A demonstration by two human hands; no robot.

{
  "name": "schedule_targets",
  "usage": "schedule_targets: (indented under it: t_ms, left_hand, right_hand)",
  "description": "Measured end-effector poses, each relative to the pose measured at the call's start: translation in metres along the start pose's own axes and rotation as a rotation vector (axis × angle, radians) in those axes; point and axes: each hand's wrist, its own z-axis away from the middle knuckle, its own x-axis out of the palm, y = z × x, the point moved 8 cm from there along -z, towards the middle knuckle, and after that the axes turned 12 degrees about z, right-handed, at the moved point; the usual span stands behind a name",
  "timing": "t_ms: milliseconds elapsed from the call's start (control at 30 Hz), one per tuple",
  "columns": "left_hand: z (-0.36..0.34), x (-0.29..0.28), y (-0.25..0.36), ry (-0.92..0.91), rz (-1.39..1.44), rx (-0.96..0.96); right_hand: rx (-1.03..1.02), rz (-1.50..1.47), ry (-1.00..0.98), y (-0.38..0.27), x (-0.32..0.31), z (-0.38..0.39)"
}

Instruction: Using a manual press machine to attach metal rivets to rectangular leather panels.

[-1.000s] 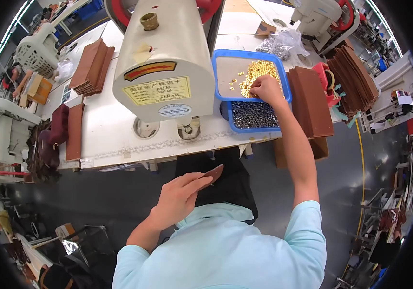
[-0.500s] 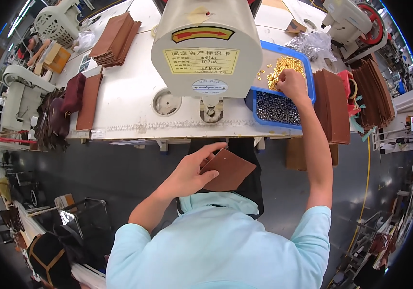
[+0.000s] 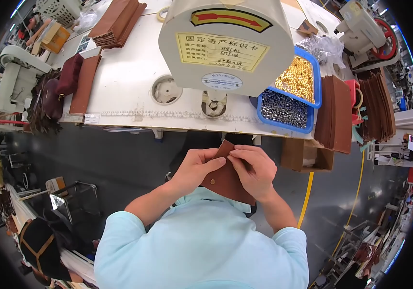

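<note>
In front of my chest, just off the table's front edge, I hold a brown leather piece (image 3: 228, 183) tilted up. My left hand (image 3: 194, 168) grips its left side, thumb on the near face. My right hand (image 3: 254, 168) is closed at its upper edge, fingertips pinched against the leather; whether a small part lies between them is hidden. A round gold-coloured stud (image 3: 212, 182) sits on the leather's near face. On the table, a blue tray (image 3: 318, 96) holds small gold-coloured metal pieces (image 3: 297, 77), beside dark silvery ones (image 3: 283, 108) in a blue-rimmed section.
A pale press machine (image 3: 225, 48) stands on the white table (image 3: 119, 91). Brown leather stacks lie at the back left (image 3: 117, 24) and right (image 3: 334, 113). Dark red pouches (image 3: 70, 74) are at the left. Under the table's right side is a cardboard box (image 3: 307, 154).
My right hand has come back from the gold-coloured pieces to the leather, which my left hand still holds. The leather has turned, and the stud now shows. The view has shifted slightly.
</note>
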Motion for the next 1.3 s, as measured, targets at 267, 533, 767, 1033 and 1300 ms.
schedule_targets:
  t_ms: [267,533,767,1033,1300]
  left_hand:
    - [-0.001,-0.013,-0.014,0.01,0.08,-0.014]
    - [-0.006,-0.025,-0.029,0.023,0.111,0.008]
    - [-0.005,-0.035,-0.025,0.115,0.086,-0.013]
    - [-0.006,-0.038,-0.027,0.119,-0.041,0.057]
    - [0.003,-0.033,-0.018,0.045,-0.231,0.171]
  right_hand:
    - [-0.189,0.062,0.079,-0.013,0.0,0.005]
    - [-0.352,0.208,-0.101,-0.022,0.018,0.017]
    - [-0.366,0.237,-0.13,-0.029,0.025,0.016]
    - [-0.186,0.096,-0.125,-0.017,0.014,0.021]
    - [-0.075,-0.165,-0.218,-0.004,0.008,0.021]
